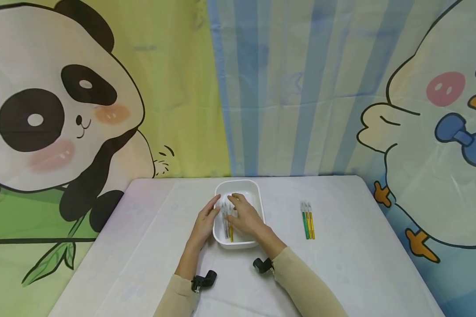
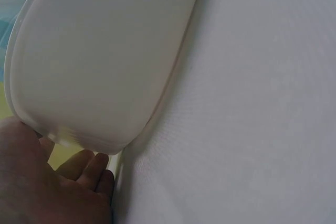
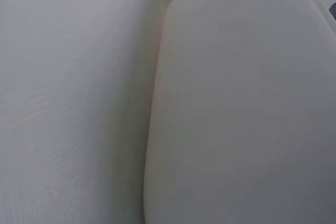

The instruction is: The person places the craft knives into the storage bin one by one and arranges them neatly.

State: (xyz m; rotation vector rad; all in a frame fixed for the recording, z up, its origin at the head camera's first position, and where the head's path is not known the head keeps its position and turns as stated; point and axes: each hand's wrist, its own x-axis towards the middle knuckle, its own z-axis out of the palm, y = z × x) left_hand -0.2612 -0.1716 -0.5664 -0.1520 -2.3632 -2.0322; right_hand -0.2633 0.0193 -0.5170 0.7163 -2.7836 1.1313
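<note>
A white rectangular tray (image 1: 241, 245) lies lengthwise near the table's middle. Along its left side rest several slim pens (image 1: 226, 226), grey ones and a yellow one. My left hand (image 1: 201, 225) holds the tray's left edge; the left wrist view shows the thumb at the rim and the fingers curled beside the outer wall. Over the tray, my right hand (image 1: 247, 218) reaches in from the right, thumb and fingers spread above the pens and partly hiding them. The right wrist view is filled mostly by the tray's outer wall (image 3: 241, 103).
To the right of the tray, several green and yellow pens (image 1: 308, 222) with pale ends lie side by side on the white-covered table (image 1: 341, 273). Behind the table hangs a printed curtain (image 1: 277, 88) with a panda and a white bird.
</note>
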